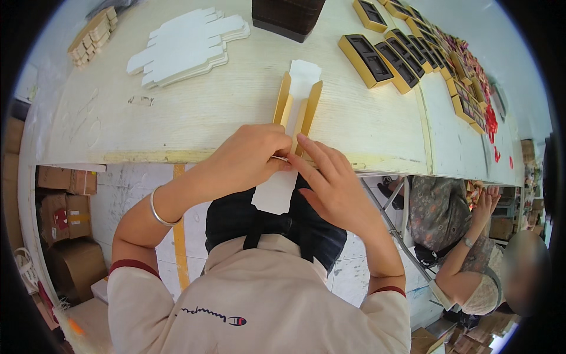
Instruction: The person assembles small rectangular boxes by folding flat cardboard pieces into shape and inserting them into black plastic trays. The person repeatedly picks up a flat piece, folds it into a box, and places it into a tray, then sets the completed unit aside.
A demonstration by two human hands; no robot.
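A dark brown box stands toward the far side of the bench, and red ribbon lies toward its right end. Beneath, on the left, brown cardboard cartons are stacked near a white bag, while a yellow stripe crosses the white floor. At right, a co-worker wears a dark patterned garment.

Scuffed cream table has white card blanks at 11 o'clock, dark brown container at 12, part-folded gold carton nearer in, black-lined gold boxes around 1-2.
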